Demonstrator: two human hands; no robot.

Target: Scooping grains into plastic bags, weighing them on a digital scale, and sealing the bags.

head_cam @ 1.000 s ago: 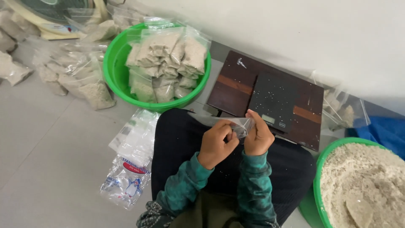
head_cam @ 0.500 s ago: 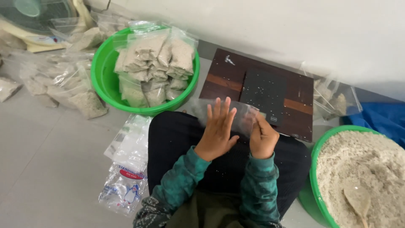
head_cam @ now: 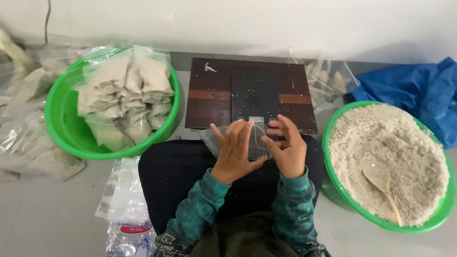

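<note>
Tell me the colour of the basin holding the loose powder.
Bright green basin, on the person's right; head view.
</note>
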